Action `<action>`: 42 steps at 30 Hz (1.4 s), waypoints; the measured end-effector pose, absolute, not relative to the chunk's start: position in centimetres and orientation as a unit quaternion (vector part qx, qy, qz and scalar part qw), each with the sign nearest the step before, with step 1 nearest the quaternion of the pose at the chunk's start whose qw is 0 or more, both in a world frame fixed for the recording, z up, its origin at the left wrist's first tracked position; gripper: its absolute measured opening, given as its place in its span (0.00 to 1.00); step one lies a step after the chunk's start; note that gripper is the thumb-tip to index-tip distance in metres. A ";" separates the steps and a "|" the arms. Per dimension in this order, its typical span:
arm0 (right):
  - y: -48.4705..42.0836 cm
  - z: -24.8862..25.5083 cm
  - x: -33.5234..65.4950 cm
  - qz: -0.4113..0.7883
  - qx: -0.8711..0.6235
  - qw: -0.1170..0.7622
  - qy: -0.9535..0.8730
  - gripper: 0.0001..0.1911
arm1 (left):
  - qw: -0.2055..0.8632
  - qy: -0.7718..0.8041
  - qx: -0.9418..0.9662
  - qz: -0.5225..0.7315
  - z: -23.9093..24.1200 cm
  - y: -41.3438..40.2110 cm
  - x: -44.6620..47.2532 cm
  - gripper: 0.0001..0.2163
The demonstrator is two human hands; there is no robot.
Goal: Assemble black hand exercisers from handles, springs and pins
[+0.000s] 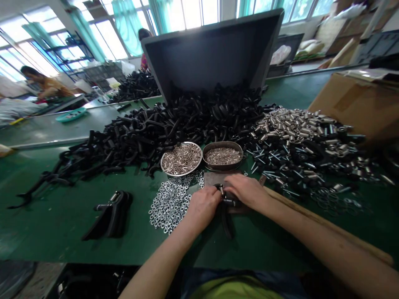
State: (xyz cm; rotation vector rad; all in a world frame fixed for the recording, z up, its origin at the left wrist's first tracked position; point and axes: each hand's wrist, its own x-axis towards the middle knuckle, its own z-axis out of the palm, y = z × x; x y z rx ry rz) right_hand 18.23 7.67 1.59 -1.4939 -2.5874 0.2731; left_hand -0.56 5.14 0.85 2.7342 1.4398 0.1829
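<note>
A: What's on the green counter (46, 216)?
B: Big heap of blk parts (187, 120) spilling from tipped grey bin (212, 54); round plate (161, 163) w/ pins beside oval tin (222, 167); washers (170, 201) in front; silver sleeves (296, 124) at rt.
A: Edges?
B: Cardboard box (355, 104) far rt; teal tray (71, 115) back left.

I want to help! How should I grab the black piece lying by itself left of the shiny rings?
Probably by its narrow lower end, from the near table edge: the black piece lies flat, that slim end pointing toward you, the bulky end farther away.
</note>
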 end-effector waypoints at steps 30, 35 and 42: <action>-3.0 -0.1 23.6 0.442 -0.704 0.288 -0.475 0.31 | 0.164 0.623 0.728 0.232 -1.4 1.4 -2.0 0.08; -3.6 2.0 21.1 0.318 -0.631 0.306 -0.639 0.22 | 0.184 0.628 0.722 0.223 -1.4 1.5 -1.7 0.06; -0.8 1.1 19.7 0.020 -0.524 0.179 -0.833 0.31 | 0.171 0.628 0.731 0.205 -1.3 1.4 -1.8 0.07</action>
